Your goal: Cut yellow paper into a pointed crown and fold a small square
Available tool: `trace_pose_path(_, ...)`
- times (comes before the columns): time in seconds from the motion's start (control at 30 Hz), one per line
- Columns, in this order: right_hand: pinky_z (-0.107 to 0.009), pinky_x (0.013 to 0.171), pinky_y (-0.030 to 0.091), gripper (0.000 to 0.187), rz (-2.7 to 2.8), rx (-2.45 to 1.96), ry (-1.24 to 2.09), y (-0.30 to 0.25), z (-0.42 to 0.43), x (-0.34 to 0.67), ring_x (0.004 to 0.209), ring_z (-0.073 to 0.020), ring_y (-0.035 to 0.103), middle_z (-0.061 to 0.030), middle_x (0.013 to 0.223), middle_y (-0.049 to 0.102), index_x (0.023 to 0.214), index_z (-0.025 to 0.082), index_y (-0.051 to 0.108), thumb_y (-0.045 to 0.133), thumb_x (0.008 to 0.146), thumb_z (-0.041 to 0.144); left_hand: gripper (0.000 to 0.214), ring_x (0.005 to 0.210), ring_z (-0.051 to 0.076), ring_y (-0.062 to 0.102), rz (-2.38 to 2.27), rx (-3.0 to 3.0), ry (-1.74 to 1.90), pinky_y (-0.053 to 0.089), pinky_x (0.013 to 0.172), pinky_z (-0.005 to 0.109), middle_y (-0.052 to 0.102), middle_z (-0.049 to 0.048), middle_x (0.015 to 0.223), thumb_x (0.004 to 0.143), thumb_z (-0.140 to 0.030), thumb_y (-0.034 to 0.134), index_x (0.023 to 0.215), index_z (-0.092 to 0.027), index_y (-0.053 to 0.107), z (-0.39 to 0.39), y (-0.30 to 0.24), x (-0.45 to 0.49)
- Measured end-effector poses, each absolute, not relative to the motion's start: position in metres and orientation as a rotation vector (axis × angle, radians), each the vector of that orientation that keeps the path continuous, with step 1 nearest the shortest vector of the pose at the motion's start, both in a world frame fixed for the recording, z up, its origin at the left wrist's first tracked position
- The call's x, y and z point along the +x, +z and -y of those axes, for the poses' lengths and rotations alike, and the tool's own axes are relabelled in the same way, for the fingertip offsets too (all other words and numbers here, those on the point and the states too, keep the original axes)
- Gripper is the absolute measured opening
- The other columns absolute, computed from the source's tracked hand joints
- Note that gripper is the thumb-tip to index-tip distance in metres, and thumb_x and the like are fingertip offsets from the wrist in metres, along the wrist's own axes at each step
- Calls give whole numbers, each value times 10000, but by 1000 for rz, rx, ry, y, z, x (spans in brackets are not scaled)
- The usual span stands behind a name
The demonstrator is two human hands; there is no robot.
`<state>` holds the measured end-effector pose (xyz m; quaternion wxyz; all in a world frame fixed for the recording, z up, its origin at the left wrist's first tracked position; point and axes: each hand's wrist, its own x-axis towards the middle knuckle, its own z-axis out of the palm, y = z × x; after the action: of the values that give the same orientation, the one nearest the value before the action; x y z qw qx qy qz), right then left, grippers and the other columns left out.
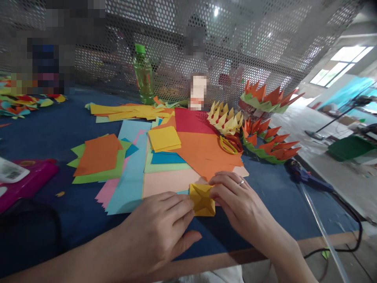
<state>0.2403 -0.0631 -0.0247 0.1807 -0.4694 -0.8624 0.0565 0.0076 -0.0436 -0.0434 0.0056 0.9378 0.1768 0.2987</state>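
Note:
A small folded yellow paper (202,199) lies near the front edge of the blue table (70,212). My left hand (156,232) presses its fingertips on the paper's left side, fingers held together. My right hand (238,204), with a ring on one finger, pinches the paper's right edge. Both hands grip the same piece, which shows crossing creases.
Sheets of coloured paper (165,157) are spread behind the hands. Yellow-handled scissors (229,144), spiky paper crowns (226,120) and orange-green spiked pieces (271,147) sit at the right. A blue glue gun (306,177), a green bottle (143,74) and a pink pouch (26,181) are also there.

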Motion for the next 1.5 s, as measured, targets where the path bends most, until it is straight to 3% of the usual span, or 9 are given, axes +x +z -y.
trace_pose_path(0.17,-370,877,466,176,2405,-1326,153,-24,72,242,970,-194,591,-59,937,663,902,192,612,464,965,122,207,865,199,681,-624,2947,1013,573,801,324,710,97,915,943,-266,537,947,-129,692,40,-42,8)
trace_pose_path(0.3,-344,805,457,145,2323,-1397,223,-34,82,241,860,-178,589,-42,894,637,955,202,586,461,963,129,208,916,222,681,-657,2956,1057,577,816,352,718,112,982,929,-230,553,1041,-109,681,40,-40,8)
trace_pose_path(0.5,-332,749,454,142,2215,-1439,301,-46,91,228,849,-196,562,-47,878,619,952,197,569,449,954,121,273,1008,227,657,-651,2905,923,563,881,373,701,120,1097,955,-258,510,1143,-118,650,44,-37,8)
trace_pose_path(0.63,-338,735,453,135,2194,-1450,277,-49,94,219,828,-201,554,-43,854,620,931,204,575,464,943,129,239,1012,233,653,-630,2897,856,539,924,398,702,116,1072,942,-279,545,1068,-122,675,42,-43,7)
trace_pose_path(0.87,-350,799,480,184,2228,-1410,406,-47,89,224,900,-204,568,-49,961,646,1065,225,595,481,951,136,218,972,219,655,-621,2905,834,536,901,378,703,102,1023,943,-277,546,1032,-130,679,40,-45,8)
trace_pose_path(1.1,-323,807,496,174,2241,-1337,484,-43,83,229,888,-180,571,-45,943,641,977,211,615,457,970,138,244,932,211,664,-655,2912,898,548,870,357,716,98,987,961,-292,518,976,-130,700,42,-43,10)
trace_pose_path(1.5,-309,797,509,187,2235,-1280,497,-47,81,235,880,-172,581,-35,937,648,980,219,621,473,953,108,244,936,195,680,-602,2987,901,550,870,322,731,93,1011,960,-256,515,1056,-118,692,47,-37,6)
